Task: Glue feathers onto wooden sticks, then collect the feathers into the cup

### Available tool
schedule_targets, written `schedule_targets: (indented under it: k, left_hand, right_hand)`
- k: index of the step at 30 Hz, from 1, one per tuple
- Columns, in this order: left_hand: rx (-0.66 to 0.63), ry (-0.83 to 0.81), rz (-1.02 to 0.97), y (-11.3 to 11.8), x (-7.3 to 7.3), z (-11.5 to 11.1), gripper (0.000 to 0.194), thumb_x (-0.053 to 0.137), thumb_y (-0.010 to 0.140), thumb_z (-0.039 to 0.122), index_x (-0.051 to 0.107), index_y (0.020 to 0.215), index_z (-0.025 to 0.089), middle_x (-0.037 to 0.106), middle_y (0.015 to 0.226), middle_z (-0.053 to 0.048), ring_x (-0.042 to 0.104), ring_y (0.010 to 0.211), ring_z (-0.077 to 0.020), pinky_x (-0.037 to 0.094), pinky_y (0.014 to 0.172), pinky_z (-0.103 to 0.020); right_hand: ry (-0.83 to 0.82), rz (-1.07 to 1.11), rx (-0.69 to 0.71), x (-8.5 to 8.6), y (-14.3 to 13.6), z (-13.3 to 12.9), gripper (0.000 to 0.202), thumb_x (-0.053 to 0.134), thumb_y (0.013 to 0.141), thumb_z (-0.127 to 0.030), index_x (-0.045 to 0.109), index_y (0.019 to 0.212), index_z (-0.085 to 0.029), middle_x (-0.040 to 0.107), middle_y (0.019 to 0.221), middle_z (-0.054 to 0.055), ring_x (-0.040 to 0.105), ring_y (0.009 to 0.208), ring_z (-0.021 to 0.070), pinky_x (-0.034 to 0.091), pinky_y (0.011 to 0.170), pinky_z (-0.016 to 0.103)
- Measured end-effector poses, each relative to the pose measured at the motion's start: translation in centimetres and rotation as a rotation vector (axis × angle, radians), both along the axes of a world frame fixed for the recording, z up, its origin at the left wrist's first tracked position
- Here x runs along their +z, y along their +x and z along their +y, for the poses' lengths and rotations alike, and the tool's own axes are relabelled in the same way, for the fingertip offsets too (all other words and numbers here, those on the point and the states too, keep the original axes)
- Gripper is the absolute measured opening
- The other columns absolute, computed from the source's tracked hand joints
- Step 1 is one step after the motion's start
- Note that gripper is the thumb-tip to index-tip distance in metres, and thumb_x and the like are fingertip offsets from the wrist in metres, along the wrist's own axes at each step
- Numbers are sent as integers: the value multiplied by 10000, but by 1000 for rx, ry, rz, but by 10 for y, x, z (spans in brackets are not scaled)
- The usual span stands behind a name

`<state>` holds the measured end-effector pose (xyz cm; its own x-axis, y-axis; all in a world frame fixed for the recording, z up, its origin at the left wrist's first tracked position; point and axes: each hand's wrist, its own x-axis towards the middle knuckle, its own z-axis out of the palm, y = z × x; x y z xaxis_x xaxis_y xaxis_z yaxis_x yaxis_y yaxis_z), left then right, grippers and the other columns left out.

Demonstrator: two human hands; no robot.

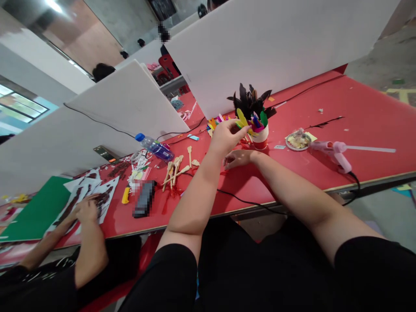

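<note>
My left hand [225,138] reaches to a white and red cup [260,139] holding colourful feathers, its thumb and forefinger closed on a yellow feather [241,117] at the cup's near left side. Tall black feathers [248,100] stick up from the back of the cup. Just below, my right hand [239,159] hovers low over or rests on the red table, fingers loosely curled and apart, with nothing visible in them. More bright feathers [214,124] lie behind my left hand, partly hidden by it.
A pink glue gun [334,151] lies at right beside a small round dish [298,140]; its cord hangs over the table edge. Left are wooden sticks [175,169], a bottle [156,147], a yellow cutter [125,196] and a blurred dark object [144,199]. A co-worker's hands [87,210] work over paper.
</note>
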<state>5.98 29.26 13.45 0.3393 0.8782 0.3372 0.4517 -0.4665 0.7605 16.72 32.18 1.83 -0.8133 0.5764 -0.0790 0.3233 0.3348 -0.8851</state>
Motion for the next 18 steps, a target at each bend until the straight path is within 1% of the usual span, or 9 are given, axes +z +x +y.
schedule_targets:
  k: [4, 8, 13, 18]
  left_hand:
    - [63, 132, 116, 14, 9, 5, 184, 768, 992, 366, 791, 932, 193, 791, 850, -41, 680, 760, -168, 499, 699, -276]
    - [110, 214, 174, 20, 20, 7, 178, 758, 1011, 349, 767, 910, 202, 796, 852, -46, 697, 795, -182, 501, 731, -288]
    - [127, 240, 219, 26, 24, 11, 186, 755, 1022, 345, 743, 893, 210, 791, 860, -44, 689, 797, -189, 495, 756, -303]
    - [102, 210, 180, 27, 26, 15, 193, 745, 1035, 361, 764, 920, 206, 793, 877, -57, 692, 835, -208, 492, 770, -310]
  right_hand:
    - [23, -22, -15, 1, 0, 1, 282, 831, 889, -409, 824, 1051, -179, 815, 942, 36, 679, 820, 184, 489, 741, 277]
    - [20, -38, -19, -4, -4, 0, 290, 832, 893, -420, 816, 1040, -171, 817, 941, 36, 690, 834, 180, 491, 739, 261]
    - [41, -1, -14, -11, -6, 2, 277, 843, 897, -413, 818, 1027, -170, 827, 953, 47, 708, 875, 199, 508, 766, 264]
    - [27, 34, 1, -15, -8, 5, 246, 863, 872, -401, 824, 975, -182, 826, 911, 38, 724, 862, 206, 527, 779, 276]
